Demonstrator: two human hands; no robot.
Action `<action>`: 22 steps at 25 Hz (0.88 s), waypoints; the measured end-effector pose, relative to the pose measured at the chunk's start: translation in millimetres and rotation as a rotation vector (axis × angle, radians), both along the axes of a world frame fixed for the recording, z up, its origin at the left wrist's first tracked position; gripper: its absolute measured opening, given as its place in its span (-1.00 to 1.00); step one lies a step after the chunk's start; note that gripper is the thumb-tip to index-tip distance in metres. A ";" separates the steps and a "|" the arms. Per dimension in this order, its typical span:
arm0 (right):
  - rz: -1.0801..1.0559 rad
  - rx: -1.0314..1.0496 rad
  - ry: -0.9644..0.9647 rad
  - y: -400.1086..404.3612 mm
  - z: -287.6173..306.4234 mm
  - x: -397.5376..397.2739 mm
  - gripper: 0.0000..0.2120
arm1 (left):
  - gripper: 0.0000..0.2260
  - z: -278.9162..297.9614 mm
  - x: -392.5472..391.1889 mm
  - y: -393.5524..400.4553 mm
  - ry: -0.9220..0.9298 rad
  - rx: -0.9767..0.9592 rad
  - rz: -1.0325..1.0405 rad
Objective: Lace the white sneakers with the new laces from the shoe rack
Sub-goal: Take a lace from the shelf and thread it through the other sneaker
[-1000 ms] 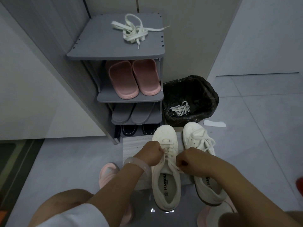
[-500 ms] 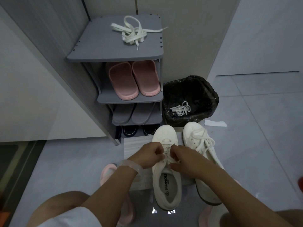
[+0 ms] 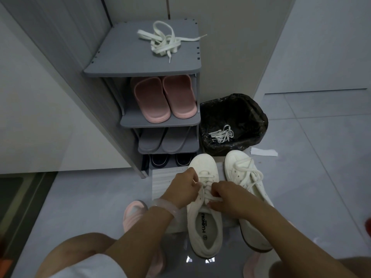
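- Two white sneakers [image 3: 204, 213] are sitting on the floor by the rack's front edge.
- Two pink slippers [image 3: 164, 99] are resting on the second shelf.
- Two grey slippers [image 3: 164, 139] are lying on the third shelf.
- Two dark shoes [image 3: 170, 159] are showing at the bottom.
- One lace bundle [image 3: 163, 42] is lying on the shoe rack [image 3: 112, 65] top.
- One lace bundle is lying in one black bin [image 3: 251, 109].
- Two hands [image 3: 183, 189] are working.

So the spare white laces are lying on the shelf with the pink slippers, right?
Not quite. The head view shows the spare laces lying on the top of the rack, one level above the pink slippers. The slippers' shelf holds only the slippers.
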State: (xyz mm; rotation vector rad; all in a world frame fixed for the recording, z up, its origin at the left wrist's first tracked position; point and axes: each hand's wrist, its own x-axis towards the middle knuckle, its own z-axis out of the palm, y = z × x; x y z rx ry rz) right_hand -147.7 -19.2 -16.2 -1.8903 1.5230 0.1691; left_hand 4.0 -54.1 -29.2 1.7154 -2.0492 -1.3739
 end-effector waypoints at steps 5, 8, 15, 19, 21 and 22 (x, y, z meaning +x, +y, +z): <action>-0.069 -0.068 -0.036 -2.5 5.1 -4.4 -0.84 | -0.86 -1.0 5.4 4.1 -0.109 -0.094 -0.038; -0.138 -0.123 0.040 -2.9 6.4 -3.6 -0.73 | -0.90 1.8 -0.7 15.9 -0.315 -0.303 -0.226; -0.222 -0.070 -0.051 -7.5 10.7 -1.7 -0.70 | -0.66 -0.4 -0.8 22.1 -0.147 -0.084 -0.065; -0.329 -0.097 0.019 -14.8 21.0 -13.7 -0.71 | -0.70 0.5 0.6 17.9 -0.113 -0.016 0.013; -0.357 -0.114 -0.007 -16.5 26.8 -17.5 -0.74 | -0.70 2.9 0.2 18.7 -0.110 -0.020 -0.010; -0.363 -0.139 -0.051 -16.4 29.4 -17.0 -0.74 | -0.69 3.7 -0.7 20.0 -0.110 -0.041 -0.031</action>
